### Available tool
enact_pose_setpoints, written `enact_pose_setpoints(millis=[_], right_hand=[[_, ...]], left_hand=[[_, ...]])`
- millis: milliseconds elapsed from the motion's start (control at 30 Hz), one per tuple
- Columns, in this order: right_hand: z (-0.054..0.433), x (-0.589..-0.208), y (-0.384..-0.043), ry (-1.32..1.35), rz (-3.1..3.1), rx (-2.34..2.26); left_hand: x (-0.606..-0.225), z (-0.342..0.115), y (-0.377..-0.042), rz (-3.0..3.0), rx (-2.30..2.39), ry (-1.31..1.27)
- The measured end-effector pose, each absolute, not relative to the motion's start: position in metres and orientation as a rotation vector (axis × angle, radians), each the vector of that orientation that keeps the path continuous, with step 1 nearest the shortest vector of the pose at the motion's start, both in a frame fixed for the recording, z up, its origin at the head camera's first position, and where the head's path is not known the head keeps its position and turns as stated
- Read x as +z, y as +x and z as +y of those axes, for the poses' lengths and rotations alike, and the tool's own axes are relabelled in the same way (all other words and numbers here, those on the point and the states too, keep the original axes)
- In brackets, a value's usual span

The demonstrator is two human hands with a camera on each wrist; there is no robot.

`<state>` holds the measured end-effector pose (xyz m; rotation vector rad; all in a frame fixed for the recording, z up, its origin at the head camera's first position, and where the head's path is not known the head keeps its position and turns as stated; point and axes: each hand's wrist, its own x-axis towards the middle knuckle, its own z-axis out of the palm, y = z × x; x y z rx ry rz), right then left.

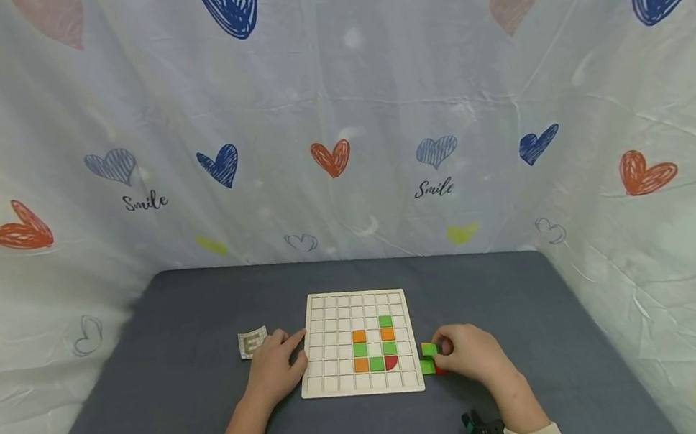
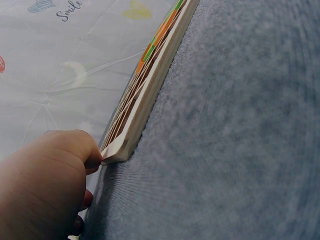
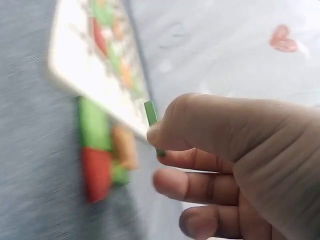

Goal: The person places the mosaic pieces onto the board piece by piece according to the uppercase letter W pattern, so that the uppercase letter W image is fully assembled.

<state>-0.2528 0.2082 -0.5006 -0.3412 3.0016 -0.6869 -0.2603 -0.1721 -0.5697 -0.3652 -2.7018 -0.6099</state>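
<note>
A pale wooden grid board [image 1: 327, 322] lies flat on the grey cloth. Green, orange and red pieces occupy some of its squares, among them a red rounded piece [image 1: 391, 362]. My left hand [image 1: 275, 367] rests at the board's left edge, fingers mostly extended, with fingertips touching the rim. To the right of the board, my right hand [image 1: 474, 355] pinches a thin green tile [image 3: 150, 112] between thumb and index finger, holding it above the cloth. Below it, loose pieces lie against the board's right edge: green [image 3: 95, 125], red [image 3: 97, 172] and orange [image 3: 125, 145], blurred in the right wrist view.
A small cream card [image 1: 251, 342] with a printed pattern lies just beyond the left hand. The grey cloth [image 1: 493, 286] covers the table. A white curtain [image 1: 377, 191] printed with hearts surrounds its back and sides.
</note>
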Motion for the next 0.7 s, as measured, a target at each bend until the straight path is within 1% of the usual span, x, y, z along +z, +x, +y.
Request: enact_pose_setpoints(millis=[367,700], right_hand=[[0.195,-0.465,-0.260,-0.284,2.959,-0.814],[0.162,-0.447,-0.261,-0.321,2.939,-0.968]], left_hand=[[-0.571,-0.170,-0.260,-2.708,-0.614,-0.376],[-0.566,-0.171,-0.258,-2.716,-0.614,-0.369]])
